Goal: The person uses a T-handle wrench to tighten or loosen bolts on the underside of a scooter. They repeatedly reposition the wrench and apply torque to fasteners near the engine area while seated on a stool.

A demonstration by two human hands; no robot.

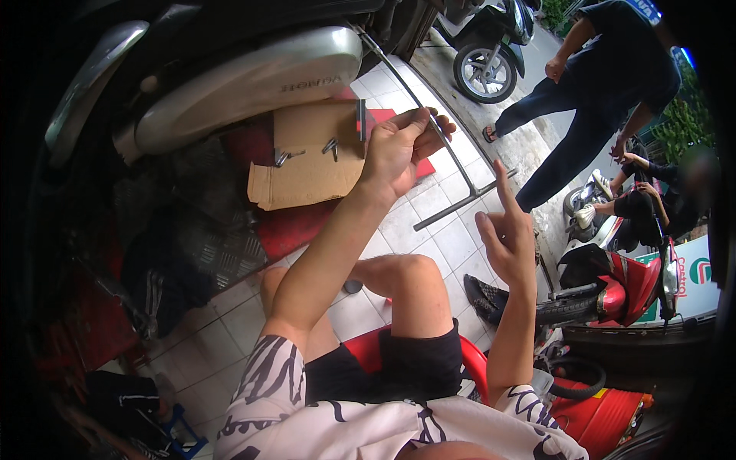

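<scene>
A long T-handle wrench (447, 212) slants from the silver-covered motorbike part (253, 80) down toward me, its crossbar at the near end. My left hand (391, 157) is closed round the wrench's shaft, thumb and fingers pinched on it. The far tip lies against the dark area beside the silver part, and what it meets there I cannot make out. My right hand (510, 241) is raised just right of the crossbar, index finger stretched out and thumb apart, holding nothing. Left of my left forearm, small metal pieces (330, 148) lie on a flattened cardboard sheet (310, 180).
A red platform (287, 232) lies under the cardboard, on white floor tiles (452, 244). A person in dark clothes (590, 100) stands at the right, near a parked scooter (487, 69). Another person sits by a red motorbike (621, 287). A red chair (475, 360) is under me.
</scene>
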